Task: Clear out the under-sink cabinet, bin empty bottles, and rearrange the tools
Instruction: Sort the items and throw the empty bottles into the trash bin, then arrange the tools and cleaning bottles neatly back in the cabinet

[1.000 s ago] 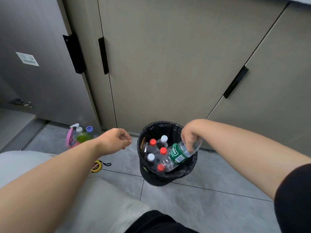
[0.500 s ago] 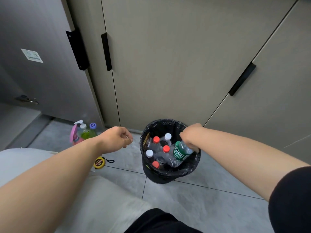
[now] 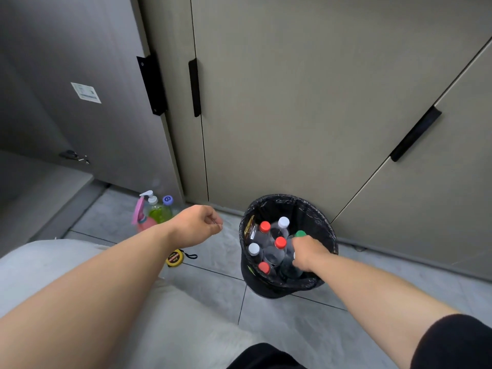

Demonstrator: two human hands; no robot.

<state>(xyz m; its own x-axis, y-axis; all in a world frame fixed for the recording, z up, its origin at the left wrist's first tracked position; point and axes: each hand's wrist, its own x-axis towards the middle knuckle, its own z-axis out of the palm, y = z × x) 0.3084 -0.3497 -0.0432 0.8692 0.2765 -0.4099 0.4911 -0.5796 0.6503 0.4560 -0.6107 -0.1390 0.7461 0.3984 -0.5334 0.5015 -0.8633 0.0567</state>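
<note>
A black-lined bin [image 3: 328, 230] stands on the tiled floor against the shut cabinet doors. It holds several empty clear bottles with red caps [image 3: 280, 242] and white caps [image 3: 283, 222], standing upright. My right hand [image 3: 308, 253] reaches down inside the bin and grips a green-capped bottle [image 3: 300, 233], whose body is mostly hidden under the hand. My left hand [image 3: 198, 226] hovers left of the bin above the floor, its fingers curled into a loose fist with nothing in it.
A yellow tape measure [image 3: 175, 258] lies on the floor under my left wrist. A pink spray bottle [image 3: 141, 217], a green soap bottle [image 3: 155, 210] and a purple-capped bottle [image 3: 167, 202] stand by the open cabinet door [image 3: 87, 115]. My knee [image 3: 53, 265] fills the lower left.
My right hand has pushed the green-labelled bottle from lying across the bin's rim down among the other bottles, cap up. My left hand has barely moved.
</note>
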